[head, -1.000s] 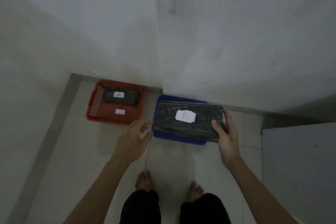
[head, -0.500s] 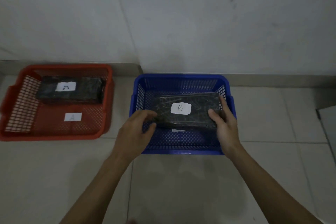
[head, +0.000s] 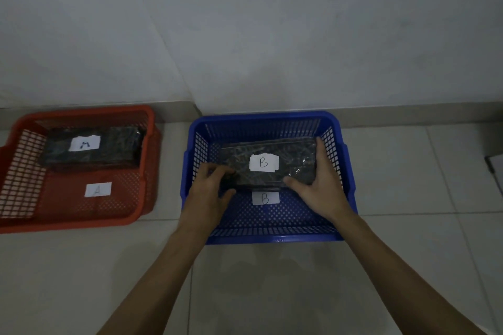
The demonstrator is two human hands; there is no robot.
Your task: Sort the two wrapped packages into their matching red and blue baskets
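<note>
A dark wrapped package with a white "B" label (head: 285, 156) lies inside the blue basket (head: 272, 236), above a second "B" label on the basket floor. My left hand (head: 209, 190) grips its near left corner. My right hand (head: 318, 185) holds its right end, thumb along the front edge. The red basket (head: 81, 221) stands to the left on the floor. In it lies another dark wrapped package (head: 117, 148) with a white label, at the far side, and an "A" label is stuck on the basket floor.
Both baskets stand on a tiled floor against a pale wall (head: 245, 35). A skirting strip runs behind them. A dark object's corner (head: 494, 164) shows at the right edge. Bare tiles lie in front of the baskets.
The camera has come lower and closer. The "B" package has gone from above the blue basket down into it, and my left hand has joined my right on it.
</note>
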